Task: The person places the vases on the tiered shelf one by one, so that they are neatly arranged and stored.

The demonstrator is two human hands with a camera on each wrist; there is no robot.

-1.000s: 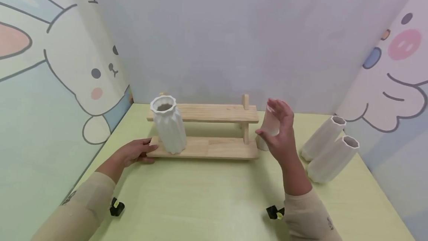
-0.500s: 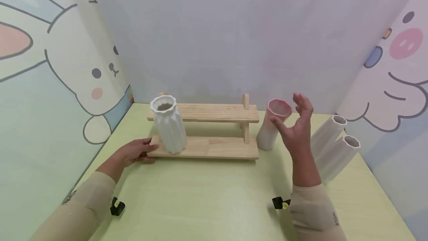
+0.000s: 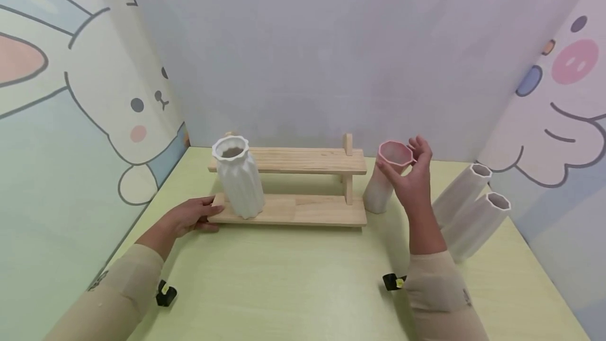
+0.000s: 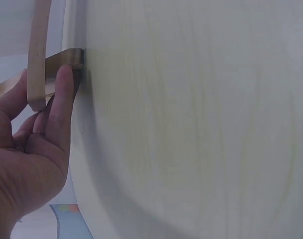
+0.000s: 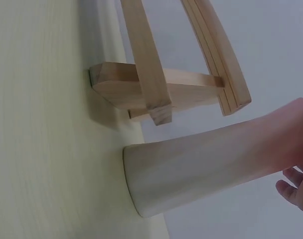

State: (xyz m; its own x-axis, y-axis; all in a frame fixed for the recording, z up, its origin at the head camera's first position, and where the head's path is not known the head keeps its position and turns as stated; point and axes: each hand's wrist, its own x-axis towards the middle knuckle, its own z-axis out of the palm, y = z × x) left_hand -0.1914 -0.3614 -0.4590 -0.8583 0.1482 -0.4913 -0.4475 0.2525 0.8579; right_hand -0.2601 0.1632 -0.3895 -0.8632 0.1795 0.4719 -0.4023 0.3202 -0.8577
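Note:
In the head view my left hand [image 3: 195, 216] grips the left end of a two-tier wooden shelf [image 3: 310, 209]. The left wrist view shows its thumb and fingers on either side of the lower board [image 4: 36, 74]. A white pleated vase [image 3: 241, 186] stands on that lower tier, at the left. My right hand [image 3: 413, 179] holds a pink-and-white vase [image 3: 379, 191] near its rim, thumb in front and fingers at the far right side. This vase stands on the table, close to the shelf's right end; its base [image 5: 151, 184] touches the tabletop in the right wrist view.
Two tall white vases [image 3: 478, 228] stand side by side at the right, partly behind my right forearm. The pale yellow-green table [image 3: 284, 283] ends at a plain grey back wall [image 3: 303, 57]. Cartoon-printed panels rise on both sides.
My right hand moved right, away from the pink-and-white vase, then came back left and closed around its rim. My left hand, the shelf and the vases have stayed in place.

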